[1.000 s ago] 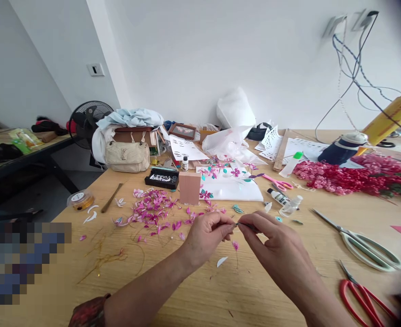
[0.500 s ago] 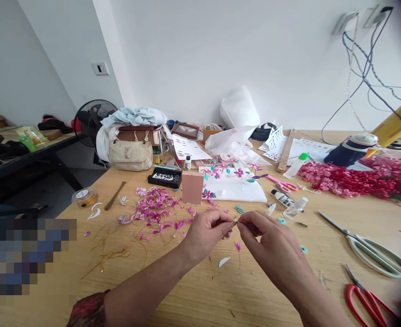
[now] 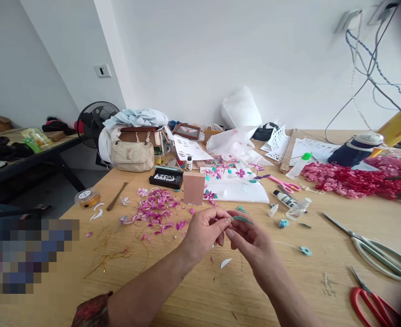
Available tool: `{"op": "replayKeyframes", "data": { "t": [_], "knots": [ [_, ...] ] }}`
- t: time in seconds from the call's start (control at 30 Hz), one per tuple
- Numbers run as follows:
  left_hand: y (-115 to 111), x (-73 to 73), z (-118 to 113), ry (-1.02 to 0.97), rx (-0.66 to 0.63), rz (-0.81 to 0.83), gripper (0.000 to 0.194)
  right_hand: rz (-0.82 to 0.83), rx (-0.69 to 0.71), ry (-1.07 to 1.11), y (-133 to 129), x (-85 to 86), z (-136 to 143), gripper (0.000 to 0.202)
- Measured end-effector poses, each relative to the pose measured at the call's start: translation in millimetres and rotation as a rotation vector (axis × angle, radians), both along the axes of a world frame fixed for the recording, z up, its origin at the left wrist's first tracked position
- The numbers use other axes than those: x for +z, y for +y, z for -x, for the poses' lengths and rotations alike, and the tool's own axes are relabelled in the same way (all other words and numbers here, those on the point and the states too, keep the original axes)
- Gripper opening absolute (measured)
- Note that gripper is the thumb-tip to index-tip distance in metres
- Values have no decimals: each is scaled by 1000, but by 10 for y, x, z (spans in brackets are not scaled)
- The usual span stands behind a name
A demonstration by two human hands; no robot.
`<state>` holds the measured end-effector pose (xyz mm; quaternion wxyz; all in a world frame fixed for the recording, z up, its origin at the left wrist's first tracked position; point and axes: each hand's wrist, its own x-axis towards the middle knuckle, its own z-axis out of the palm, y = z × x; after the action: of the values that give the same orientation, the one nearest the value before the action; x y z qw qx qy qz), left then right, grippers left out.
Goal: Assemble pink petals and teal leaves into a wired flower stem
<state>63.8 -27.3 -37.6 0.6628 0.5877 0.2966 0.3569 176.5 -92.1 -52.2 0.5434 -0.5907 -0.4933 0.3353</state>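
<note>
Above the middle of the table, my left hand [image 3: 205, 230] pinches the base of a slim green leaf [image 3: 243, 220] between thumb and fingers. The leaf points right, across the fingers of my right hand [image 3: 251, 240]. That hand is curled close against the left, its thumb near the left fingertips; what its fingers hold is hidden. A thin pale strand runs from a small teal tape roll [image 3: 305, 250] toward my right wrist. Left of my hands lies a pile of pink petals [image 3: 154, 206], some on thin wires. A white crescent piece [image 3: 225, 263] lies below my hands.
Red-handled scissors [image 3: 371, 297] and large pale-handled scissors [image 3: 374, 254] lie at right. Beyond my hands are a pinkish block [image 3: 193, 188], a black tray [image 3: 166, 178], a clear bottle [image 3: 299, 209] and a white sheet [image 3: 236, 193] with flowers. A round tub [image 3: 87, 198] stands left.
The green leaf now shows at my fingertips, pointing right. My right hand has turned and its fingers have opened out somewhat behind the leaf. A strand from the tape roll has come into sight.
</note>
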Motion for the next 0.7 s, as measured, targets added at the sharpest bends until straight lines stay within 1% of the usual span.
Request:
{"op": "replayKeyframes", "data": {
  "t": [0.03, 0.1, 0.17, 0.27, 0.37, 0.47, 0.6, 0.7],
  "knots": [
    [-6, 4, -4, -5, 13, -3, 27, 15, -5, -56, 6, -2, 25, 33],
    [-10, 5, -8, -13, 50, -15, 26, 19, -79, -228, 3, -2, 59, 28],
    [-5, -7, -12, -5, 81, -34, 23, -34, -158, -423, -18, -4, 73, 26],
    [10, -49, -24, 31, 121, -104, 17, -115, -177, -630, -55, -27, 66, 27],
    [18, -92, -43, 92, 181, -283, 13, -138, -188, -776, -73, -81, 36, 27],
    [13, -110, -58, 144, 227, -462, 11, -125, -186, -951, -64, -130, 1, 29],
    [1, -106, -64, 217, 228, -584, 13, -34, -160, -1174, -46, -149, 1, 30],
    [7, -111, -51, 307, 183, -727, 15, 3, -138, -1218, -68, -120, 25, 27]
  ]
}}
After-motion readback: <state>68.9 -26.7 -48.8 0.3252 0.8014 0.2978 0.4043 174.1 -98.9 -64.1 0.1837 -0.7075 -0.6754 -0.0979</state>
